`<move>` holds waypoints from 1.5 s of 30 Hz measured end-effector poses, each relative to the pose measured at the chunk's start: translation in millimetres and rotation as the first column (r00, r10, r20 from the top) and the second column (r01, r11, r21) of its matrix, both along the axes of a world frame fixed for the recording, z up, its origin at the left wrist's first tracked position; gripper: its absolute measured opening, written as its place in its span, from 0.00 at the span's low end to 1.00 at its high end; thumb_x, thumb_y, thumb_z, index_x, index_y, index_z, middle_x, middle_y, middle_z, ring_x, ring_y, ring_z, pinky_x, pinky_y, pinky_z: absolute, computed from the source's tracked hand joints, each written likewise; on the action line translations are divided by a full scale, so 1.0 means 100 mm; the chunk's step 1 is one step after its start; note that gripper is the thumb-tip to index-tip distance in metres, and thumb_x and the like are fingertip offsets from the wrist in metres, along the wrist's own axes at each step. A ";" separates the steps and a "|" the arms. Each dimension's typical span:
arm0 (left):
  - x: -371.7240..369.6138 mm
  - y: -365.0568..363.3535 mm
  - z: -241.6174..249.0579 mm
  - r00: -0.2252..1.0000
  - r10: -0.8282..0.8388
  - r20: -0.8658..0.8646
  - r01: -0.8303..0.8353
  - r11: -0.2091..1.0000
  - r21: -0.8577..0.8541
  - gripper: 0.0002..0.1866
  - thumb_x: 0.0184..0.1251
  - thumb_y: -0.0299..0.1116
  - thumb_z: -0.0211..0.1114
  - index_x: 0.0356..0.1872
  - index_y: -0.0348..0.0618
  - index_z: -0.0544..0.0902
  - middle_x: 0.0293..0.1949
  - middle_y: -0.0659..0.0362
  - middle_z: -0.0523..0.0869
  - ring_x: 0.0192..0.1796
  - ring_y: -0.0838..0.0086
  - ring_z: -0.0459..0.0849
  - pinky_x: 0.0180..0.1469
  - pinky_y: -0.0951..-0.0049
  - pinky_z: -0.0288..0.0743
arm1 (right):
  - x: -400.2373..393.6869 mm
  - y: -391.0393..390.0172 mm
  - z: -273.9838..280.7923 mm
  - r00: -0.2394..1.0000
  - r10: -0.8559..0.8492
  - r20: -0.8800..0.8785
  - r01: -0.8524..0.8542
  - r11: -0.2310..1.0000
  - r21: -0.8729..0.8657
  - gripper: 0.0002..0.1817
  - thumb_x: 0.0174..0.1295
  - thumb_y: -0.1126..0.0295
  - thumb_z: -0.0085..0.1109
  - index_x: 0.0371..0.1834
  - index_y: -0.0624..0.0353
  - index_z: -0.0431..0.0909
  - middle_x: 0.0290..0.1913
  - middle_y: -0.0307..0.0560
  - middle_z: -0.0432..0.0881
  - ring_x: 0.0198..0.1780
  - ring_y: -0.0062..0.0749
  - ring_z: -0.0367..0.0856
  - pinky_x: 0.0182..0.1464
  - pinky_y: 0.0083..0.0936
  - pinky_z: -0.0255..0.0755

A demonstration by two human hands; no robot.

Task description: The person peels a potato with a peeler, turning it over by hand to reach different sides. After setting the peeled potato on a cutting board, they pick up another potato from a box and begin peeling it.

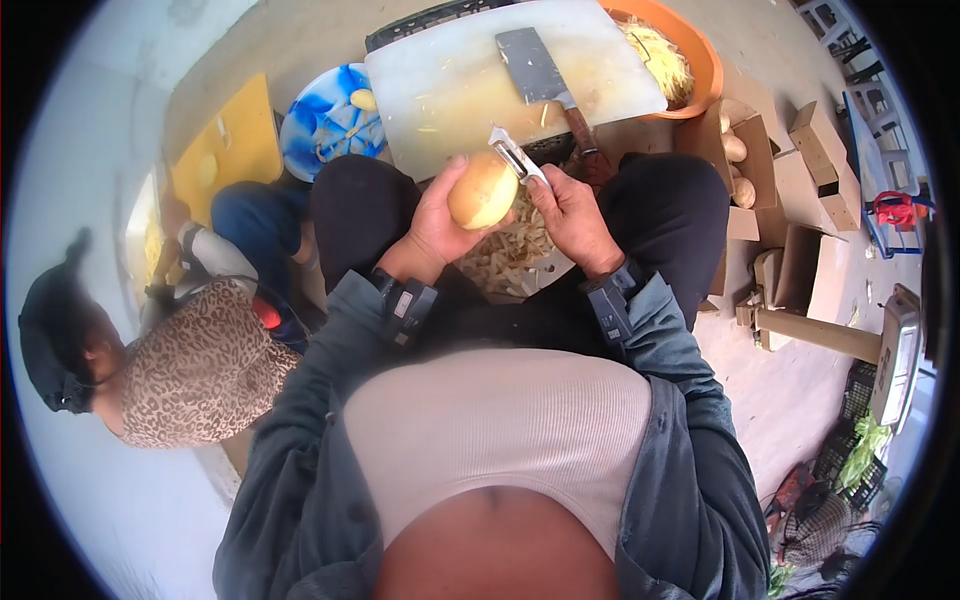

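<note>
A seated worker cups a smooth, rounded yellow potato [480,200] in the left hand [435,228], just off the near edge of a white plastic cutting board [440,85], above a loose heap of pale peelings [508,262]. The right hand [582,222] is closed around a slim, silver-coloured metal peeler [518,158], its head beside the potato's upper right side; from where I stand, I cannot tell whether blade meets skin.

The left fingers wrap the potato from below and from the left, the thumb pressed along its side. That bare flesh looks slick. Should it turn in the palm, the peeler could skid across and nick the left thumb or fingertips; a loosened hold could drop the potato into the peelings.

A second hazard lies on the board: a broad grey steel cleaver [530,65] with a brown handle that juts past the near edge, toward the right knee [675,205]. A careless knee or sleeve could knock it and swing the blade round, or tip it off. Past the right edge sits a round orange plastic basin [708,62] of pale yellow shreds [658,65].
</note>
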State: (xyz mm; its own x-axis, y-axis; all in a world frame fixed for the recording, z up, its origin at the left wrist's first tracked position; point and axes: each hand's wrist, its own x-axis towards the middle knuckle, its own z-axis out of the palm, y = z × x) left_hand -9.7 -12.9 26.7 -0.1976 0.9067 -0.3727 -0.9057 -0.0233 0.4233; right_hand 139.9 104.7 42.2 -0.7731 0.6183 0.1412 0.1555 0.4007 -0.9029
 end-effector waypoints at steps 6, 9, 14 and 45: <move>0.01 0.01 0.01 0.996 -0.024 -0.089 0.020 0.999 -0.039 0.20 0.67 0.51 0.55 0.52 0.50 0.76 0.47 0.57 0.82 0.50 0.66 0.80 0.41 0.57 0.75 | -0.01 0.00 -0.02 0.996 0.037 0.083 -0.037 0.999 -0.009 0.13 0.67 0.65 0.49 0.33 0.66 0.70 0.28 0.68 0.75 0.36 0.65 0.75 0.35 0.46 0.69; 0.02 0.01 -0.04 0.993 -0.018 -0.114 0.013 0.999 -0.038 0.18 0.66 0.50 0.56 0.50 0.51 0.77 0.45 0.58 0.83 0.48 0.67 0.80 0.37 0.60 0.74 | -0.01 -0.02 -0.08 0.994 0.041 0.103 -0.043 0.999 0.017 0.13 0.67 0.64 0.48 0.34 0.66 0.70 0.29 0.69 0.75 0.37 0.66 0.75 0.36 0.50 0.68; 0.04 0.01 -0.10 0.992 0.066 -0.108 -0.074 0.995 -0.073 0.21 0.66 0.50 0.55 0.51 0.46 0.76 0.44 0.57 0.83 0.44 0.66 0.82 0.31 0.60 0.76 | -0.03 -0.11 -0.07 0.992 0.038 0.119 -0.040 0.999 0.022 0.13 0.67 0.65 0.48 0.33 0.67 0.69 0.28 0.70 0.75 0.36 0.67 0.75 0.36 0.51 0.68; 0.09 0.02 -0.15 0.992 0.032 -0.119 -0.056 0.977 -0.203 0.19 0.66 0.50 0.53 0.48 0.50 0.78 0.41 0.61 0.83 0.40 0.70 0.81 0.29 0.63 0.74 | 0.00 -0.13 -0.19 0.989 0.052 0.141 -0.061 0.996 0.064 0.11 0.69 0.67 0.50 0.36 0.66 0.71 0.23 0.64 0.73 0.26 0.60 0.72 0.29 0.38 0.69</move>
